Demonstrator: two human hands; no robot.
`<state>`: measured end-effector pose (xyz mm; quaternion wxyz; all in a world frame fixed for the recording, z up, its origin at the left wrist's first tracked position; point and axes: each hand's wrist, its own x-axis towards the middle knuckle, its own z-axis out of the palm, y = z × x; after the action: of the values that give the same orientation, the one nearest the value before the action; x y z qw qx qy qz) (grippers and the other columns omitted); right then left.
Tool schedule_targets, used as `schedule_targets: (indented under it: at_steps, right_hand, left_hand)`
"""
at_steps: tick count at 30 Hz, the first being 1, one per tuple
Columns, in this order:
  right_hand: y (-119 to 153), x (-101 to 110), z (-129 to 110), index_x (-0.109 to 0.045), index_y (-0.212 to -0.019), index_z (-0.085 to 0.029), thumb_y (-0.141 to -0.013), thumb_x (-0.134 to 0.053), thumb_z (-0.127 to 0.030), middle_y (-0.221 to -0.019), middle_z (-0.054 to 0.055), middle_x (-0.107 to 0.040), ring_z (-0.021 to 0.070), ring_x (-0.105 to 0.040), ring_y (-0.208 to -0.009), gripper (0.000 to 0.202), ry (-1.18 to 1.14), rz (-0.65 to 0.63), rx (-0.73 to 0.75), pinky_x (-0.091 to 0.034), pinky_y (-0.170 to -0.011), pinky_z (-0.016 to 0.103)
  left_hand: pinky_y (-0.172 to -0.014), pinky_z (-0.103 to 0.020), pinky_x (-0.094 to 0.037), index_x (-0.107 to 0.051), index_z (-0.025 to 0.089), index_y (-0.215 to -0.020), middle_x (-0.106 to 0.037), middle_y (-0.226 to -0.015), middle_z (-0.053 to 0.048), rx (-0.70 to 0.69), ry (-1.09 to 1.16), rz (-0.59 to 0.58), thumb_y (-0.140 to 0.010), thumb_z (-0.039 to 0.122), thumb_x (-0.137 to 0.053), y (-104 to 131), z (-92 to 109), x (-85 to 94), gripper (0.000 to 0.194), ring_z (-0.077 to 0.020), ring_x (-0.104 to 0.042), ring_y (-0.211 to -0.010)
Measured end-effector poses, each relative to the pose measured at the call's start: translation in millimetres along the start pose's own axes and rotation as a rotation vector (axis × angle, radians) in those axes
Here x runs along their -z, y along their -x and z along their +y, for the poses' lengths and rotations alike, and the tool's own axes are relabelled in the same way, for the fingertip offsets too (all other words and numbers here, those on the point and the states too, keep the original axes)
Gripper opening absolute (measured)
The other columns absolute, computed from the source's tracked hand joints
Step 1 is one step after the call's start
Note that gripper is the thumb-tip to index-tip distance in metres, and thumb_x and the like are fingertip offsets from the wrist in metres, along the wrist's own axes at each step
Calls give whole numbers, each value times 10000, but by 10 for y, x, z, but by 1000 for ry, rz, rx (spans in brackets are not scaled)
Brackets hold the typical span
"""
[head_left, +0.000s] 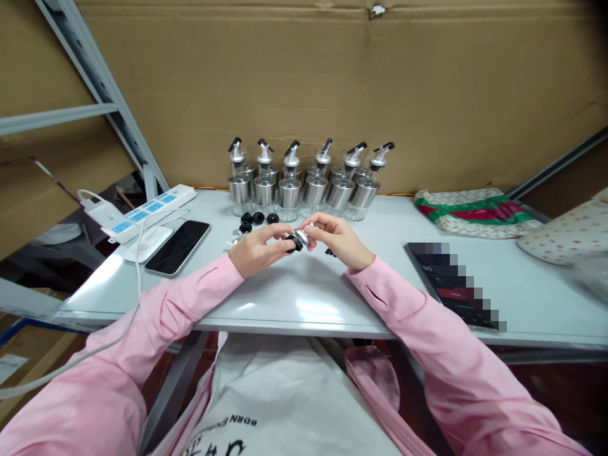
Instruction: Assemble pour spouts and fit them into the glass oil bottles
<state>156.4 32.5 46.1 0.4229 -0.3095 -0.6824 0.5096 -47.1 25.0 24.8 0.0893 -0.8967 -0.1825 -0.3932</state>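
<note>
Between my two hands, above the table, is a silver and black pourer top (300, 239). The fingers of my left hand (260, 249) close on its black lower part from the left. From the right, my right hand (336, 235) pinches its silver end, where a small white tip shows. Several black ring-shaped parts (258, 218) lie on the table just beyond my left hand, with silver pieces partly hidden behind it. Some tiny black pieces (331, 252) lie under my right hand. Behind them stand glass-and-steel bottles (289, 193), the front row fitted with similar silver and black pourers.
At the left are a phone (178, 247), a white pad (151, 243) and a power strip (149, 212); a white cable crosses my left sleeve. To the right lie a dark tablet-like device (446, 285) and patterned cloth (475, 212). A cardboard wall (332, 82) closes the back.
</note>
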Motion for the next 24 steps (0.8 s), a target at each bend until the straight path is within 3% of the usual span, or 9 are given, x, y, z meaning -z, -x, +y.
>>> schedule_targets:
  at_steps: [6,12,16,19,24]
  right_hand:
    - [-13,18,42,-604,-809,-156,-742,-630,-392,-530,-38,-566,96,-548,-521,247,-51,31,3,-437,-577,253]
    - [-9,37,58,-605,-815,-157,-744,-631,-392,-529,-40,-554,96,-540,-512,247,-91,-6,-1,-433,-566,255]
    - [9,24,-5,-606,-786,-154,-745,-630,-385,-534,-40,-538,86,-512,-502,236,-25,-72,19,-420,-560,250]
    - [17,8,-32,-598,-764,-159,-736,-633,-401,-548,-41,-532,81,-495,-495,246,15,-105,16,-409,-549,247]
    - [18,0,-10,-581,-784,-157,-734,-630,-417,-520,-51,-515,88,-515,-499,270,44,-114,-5,-402,-551,243]
  left_hand:
    - [-806,-272,-537,-538,173,-1007,-580,-1088,-114,-20,62,39,-839,192,-527,-19,27,14,170,-164,-599,-993]
    - [-798,-277,-534,-506,200,-999,-570,-1097,-96,-33,75,54,-849,194,-515,-18,17,-8,151,-150,-608,-964]
    - [-776,-307,-537,-429,205,-1116,-584,-1021,-86,-41,73,62,-824,290,-561,-6,-13,-32,332,-163,-606,-933]
    - [-798,-351,-526,-391,189,-1183,-577,-1056,-111,-18,72,8,-805,391,-563,-3,-23,-34,462,-190,-603,-940]
    - [-814,-362,-509,-397,173,-1217,-588,-1080,-123,-18,4,-95,-834,406,-514,5,-15,-31,464,-219,-599,-974]
